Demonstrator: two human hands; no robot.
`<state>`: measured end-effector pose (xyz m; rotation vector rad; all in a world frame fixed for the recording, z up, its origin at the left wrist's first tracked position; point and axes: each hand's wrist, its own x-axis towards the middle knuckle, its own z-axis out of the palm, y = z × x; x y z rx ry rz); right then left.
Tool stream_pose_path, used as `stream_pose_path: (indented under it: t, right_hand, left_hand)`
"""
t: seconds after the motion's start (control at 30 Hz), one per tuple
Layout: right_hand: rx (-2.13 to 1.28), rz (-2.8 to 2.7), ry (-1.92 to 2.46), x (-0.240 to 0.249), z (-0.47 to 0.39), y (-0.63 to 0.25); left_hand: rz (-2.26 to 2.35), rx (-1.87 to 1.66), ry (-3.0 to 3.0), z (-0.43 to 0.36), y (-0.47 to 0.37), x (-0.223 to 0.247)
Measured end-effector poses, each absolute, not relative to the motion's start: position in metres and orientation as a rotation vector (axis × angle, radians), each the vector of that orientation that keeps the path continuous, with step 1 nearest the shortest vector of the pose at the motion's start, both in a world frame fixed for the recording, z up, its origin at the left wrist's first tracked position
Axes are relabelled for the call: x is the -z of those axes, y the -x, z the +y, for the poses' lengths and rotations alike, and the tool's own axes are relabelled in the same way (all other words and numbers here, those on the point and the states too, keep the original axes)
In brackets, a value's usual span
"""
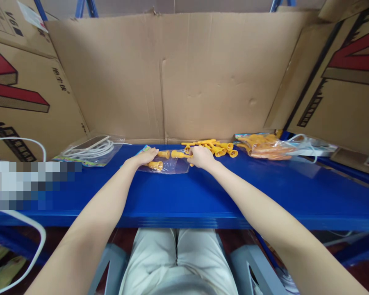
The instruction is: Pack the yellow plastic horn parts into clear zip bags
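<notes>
My left hand (pixel 146 157) rests on the header end of a clear plastic bag (pixel 175 166), its fingers closed over the bag's edge. Inside or under the film near those fingers lie yellow toy trumpets (pixel 156 166). At the bag's other end, my right hand (pixel 202 157) is closed around a yellow toy trumpet (pixel 177 154), whose flared end points left toward the bag. Just behind and right of it spreads a loose pile of yellow toy trumpets (pixel 219 150). The right fingertips are partly hidden.
Filled bags of orange-yellow pieces (pixel 266 146) lie right on the blue tabletop (pixel 178 196). A bag with a coiled white cable (pixel 94 151) is at left. A cardboard panel (pixel 203 78) stands behind, with cartons (pixel 27 90) either side.
</notes>
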<state>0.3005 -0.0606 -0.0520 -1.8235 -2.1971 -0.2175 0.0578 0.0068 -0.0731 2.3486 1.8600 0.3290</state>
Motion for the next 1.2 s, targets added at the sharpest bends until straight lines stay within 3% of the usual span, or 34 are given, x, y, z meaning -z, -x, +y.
stream_pose_path:
  t: [0.47, 0.67, 0.8, 1.2]
  right_hand:
    - [0.284, -2.234, 1.823, 0.055, -0.063, -0.292]
    - [0.257, -2.242, 1.774, 0.062, -0.057, -0.291]
    - [0.180, -2.209, 1.790, 0.064, -0.052, -0.290]
    - [0.181, -2.167, 1.801, 0.062, -0.052, -0.291]
  left_hand:
    - [1.642, -0.539, -2.023, 0.008, -0.057, 0.074]
    - [1.882, -0.644, -2.164, -0.001, -0.063, 0.066]
    - [2.039, -0.588, -2.104, 0.002, -0.065, 0.067]
    - [1.937, -0.539, -2.179, 0.005, -0.062, 0.068]
